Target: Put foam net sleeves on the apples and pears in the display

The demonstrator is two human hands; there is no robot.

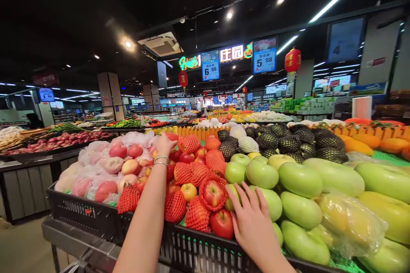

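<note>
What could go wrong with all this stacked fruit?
The bare red apple sits by the black crate's front wall, close to the right hand; a nudge might tip it over the edge. The left hand is towards the back of the pile, where netted apples could roll if disturbed.

Single head camera, looking forward, nearly level, across fruit (262, 173); both arms (149, 217) enter from bottom edge, crate (105, 224) close below, price signs (264, 57) farther off, ceiling (96, 8) above.
</note>
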